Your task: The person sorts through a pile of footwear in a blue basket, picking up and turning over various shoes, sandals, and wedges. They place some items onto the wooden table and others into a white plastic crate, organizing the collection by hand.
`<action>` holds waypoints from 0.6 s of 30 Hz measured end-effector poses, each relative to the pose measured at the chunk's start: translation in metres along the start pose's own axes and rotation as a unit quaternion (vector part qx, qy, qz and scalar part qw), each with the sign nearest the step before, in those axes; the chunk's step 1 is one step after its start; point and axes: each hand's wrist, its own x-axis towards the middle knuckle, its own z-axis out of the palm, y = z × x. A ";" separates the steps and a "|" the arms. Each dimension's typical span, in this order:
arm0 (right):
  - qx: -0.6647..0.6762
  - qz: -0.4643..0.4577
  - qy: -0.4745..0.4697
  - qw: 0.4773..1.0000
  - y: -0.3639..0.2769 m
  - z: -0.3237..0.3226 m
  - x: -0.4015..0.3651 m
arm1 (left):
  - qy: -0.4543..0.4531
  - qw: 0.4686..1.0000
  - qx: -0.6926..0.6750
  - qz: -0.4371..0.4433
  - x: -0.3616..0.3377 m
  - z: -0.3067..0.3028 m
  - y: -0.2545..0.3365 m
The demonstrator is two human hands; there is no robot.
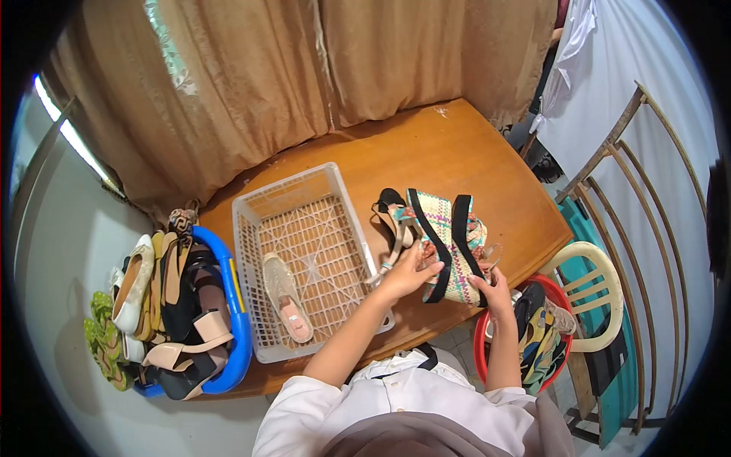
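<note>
Wedge sandals point(438, 221): right of frame centre, between left hand point(411, 276) and right hand point(493, 291), touching both.
Left grip: closed on the pair's lower left side.
Right grip: closed on the lower right side.
Sandal finish: multicoloured woven plaid, black soles point(460, 228).
Crate point(288, 183): white plastic lattice, left of centre.

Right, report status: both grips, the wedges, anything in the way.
Left grip and right grip on patterned wedges. Wedges side by side over table. Strappy sandal near left grip, might crowd it.

White buttoned shirt point(381, 392), perhaps grey scarf point(422, 438)
</note>
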 end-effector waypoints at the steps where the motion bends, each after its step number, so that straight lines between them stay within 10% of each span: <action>1: -0.012 0.028 -0.003 1.000 0.004 -0.018 0.008 | -0.021 0.998 -0.051 -0.015 0.010 0.012 -0.002; 18: -0.113 0.159 -0.066 0.979 0.078 -0.142 0.111 | -0.049 0.977 -0.189 -0.090 0.103 0.098 -0.115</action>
